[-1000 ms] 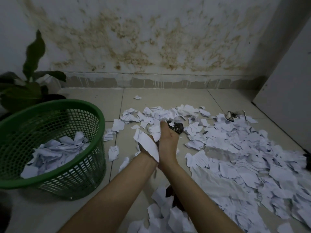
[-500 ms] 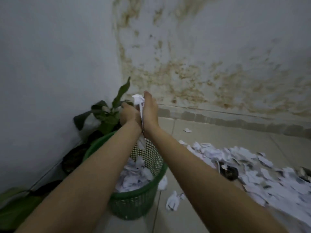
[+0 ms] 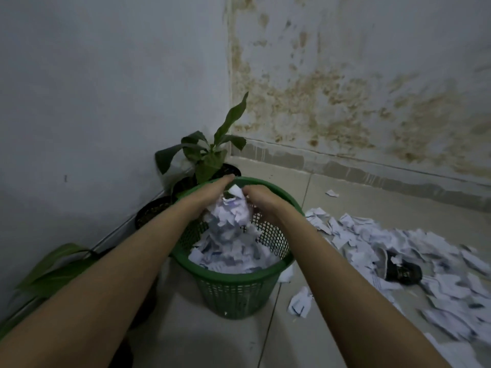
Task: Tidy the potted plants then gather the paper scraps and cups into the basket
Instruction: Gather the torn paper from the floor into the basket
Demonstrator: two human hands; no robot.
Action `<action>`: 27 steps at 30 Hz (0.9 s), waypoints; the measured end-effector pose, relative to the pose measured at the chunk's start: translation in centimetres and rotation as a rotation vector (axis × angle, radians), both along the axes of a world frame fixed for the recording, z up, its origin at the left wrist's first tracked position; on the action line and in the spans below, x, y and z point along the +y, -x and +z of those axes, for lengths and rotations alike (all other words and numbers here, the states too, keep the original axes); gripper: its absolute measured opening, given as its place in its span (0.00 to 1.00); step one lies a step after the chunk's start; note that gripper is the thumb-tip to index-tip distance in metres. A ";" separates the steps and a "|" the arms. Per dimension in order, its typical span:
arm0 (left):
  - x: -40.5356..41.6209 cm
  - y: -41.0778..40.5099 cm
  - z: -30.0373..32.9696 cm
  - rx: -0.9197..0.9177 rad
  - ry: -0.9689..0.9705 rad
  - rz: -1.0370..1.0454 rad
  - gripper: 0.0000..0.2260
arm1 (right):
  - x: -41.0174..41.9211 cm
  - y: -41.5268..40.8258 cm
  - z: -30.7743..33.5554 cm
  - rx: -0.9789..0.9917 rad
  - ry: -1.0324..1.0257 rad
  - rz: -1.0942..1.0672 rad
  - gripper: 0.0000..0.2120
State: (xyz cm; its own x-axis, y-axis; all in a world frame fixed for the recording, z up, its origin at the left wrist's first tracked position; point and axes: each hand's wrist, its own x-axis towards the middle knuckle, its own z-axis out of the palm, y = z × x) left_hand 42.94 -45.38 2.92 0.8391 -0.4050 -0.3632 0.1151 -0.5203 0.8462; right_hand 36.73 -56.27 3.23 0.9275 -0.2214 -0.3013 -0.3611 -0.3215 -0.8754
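Observation:
A green mesh basket stands on the tiled floor near the room's corner, with white paper scraps heaped inside. My left hand and my right hand hover over its far rim, fingers apart. A bunch of scraps tumbles down between them into the basket. A wide pile of scraps covers the floor to the right. A dark crumpled cup lies in that pile. A potted plant stands just behind the basket.
An empty-looking black pot sits along the left wall, and a leaf of another plant shows at lower left. Loose scraps lie right of the basket's base. The stained wall closes the back.
Both hands lifted a bunch of scraps from the floor pile, carried it left over the basket, then parted, and the scraps are now falling in.

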 end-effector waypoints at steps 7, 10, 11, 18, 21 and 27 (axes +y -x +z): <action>-0.4 1.2 0.9 -0.034 -0.083 -0.162 0.36 | -1.5 0.2 2.7 0.033 0.286 0.055 0.18; -0.4 1.8 0.9 0.117 -0.304 -0.354 0.38 | -1.3 0.9 2.5 0.168 0.370 0.243 0.20; -0.4 2.0 0.7 0.119 -0.397 -0.423 0.37 | -1.2 1.3 2.3 0.221 0.410 0.300 0.21; -4.8 2.9 4.1 -0.392 -0.515 -0.600 0.26 | -5.9 4.7 6.2 0.193 0.447 0.183 0.17; -8.7 4.6 5.5 -0.460 -0.516 -0.589 0.26 | -9.8 7.3 8.7 0.199 0.420 0.069 0.18; -16.4 10.3 5.5 -0.538 -0.423 -0.739 0.24 | -15.5 12.3 6.8 0.411 0.427 -0.096 0.19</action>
State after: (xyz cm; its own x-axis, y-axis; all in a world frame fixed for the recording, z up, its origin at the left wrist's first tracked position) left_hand 32.65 -61.76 8.42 0.5243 -0.8156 -0.2448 -0.7008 -0.5766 0.4200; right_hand 24.39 -71.76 10.02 0.7236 -0.4793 -0.4967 -0.6876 -0.5633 -0.4581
